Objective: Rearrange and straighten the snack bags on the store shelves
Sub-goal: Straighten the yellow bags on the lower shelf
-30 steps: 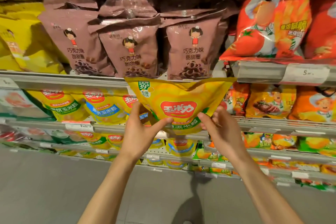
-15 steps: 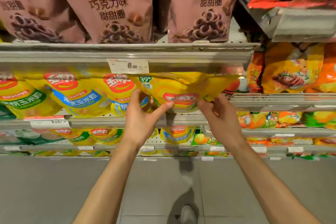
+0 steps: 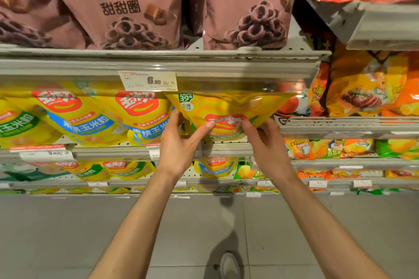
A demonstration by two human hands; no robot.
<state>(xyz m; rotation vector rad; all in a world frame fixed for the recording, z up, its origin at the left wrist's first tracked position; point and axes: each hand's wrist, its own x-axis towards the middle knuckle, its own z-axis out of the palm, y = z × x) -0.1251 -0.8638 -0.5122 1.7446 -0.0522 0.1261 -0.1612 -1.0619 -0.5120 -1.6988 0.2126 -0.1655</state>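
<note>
Left hand (image 3: 181, 142) and right hand (image 3: 266, 145): each pinches a lower corner of the glossy yellow corn-snack bag (image 3: 229, 111), frame centre, likely to steady it upright. Bag sits under the grey metal shelf edge (image 3: 226, 68), beside matching yellow bags (image 3: 140, 115) at left.

Your two bare forearms reach up and forward, converging at the middle. Your left hand (image 3: 181, 140) has its thumb stretched right across the bag's face. Your right hand (image 3: 266, 142) mirrors it with fingers curled, both pinching the yellow bag (image 3: 229, 108).
</note>
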